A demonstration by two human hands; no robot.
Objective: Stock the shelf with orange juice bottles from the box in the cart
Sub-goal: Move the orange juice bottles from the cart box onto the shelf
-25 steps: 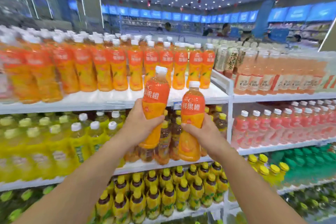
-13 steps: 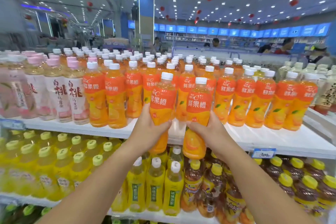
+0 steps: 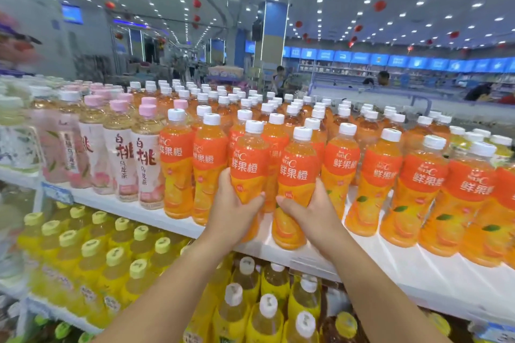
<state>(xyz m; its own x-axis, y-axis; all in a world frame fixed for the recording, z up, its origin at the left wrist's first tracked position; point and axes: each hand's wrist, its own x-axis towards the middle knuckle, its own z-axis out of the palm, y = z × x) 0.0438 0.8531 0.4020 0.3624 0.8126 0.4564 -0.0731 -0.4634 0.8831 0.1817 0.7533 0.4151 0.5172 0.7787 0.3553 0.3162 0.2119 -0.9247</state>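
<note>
**Two juice bottles held at the shelf's front edge**

The white top shelf [image 3: 418,273] carries rows of orange juice bottles [image 3: 373,181], with peach tea bottles [image 3: 122,164] to their left. At the front, the left hand [image 3: 234,211] curls round the left bottle [image 3: 248,164] and the right hand [image 3: 315,214] round the right bottle [image 3: 296,172]. Both are upright, side by side.

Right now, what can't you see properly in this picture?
Head view:
The cart and the box: outside the frame.
Lower part of the left orange juice bottle: mostly hidden by the left hand.
Labels of the far-left bottles: smeared by blur.
Print on the price tag: too blurred to read.
</note>
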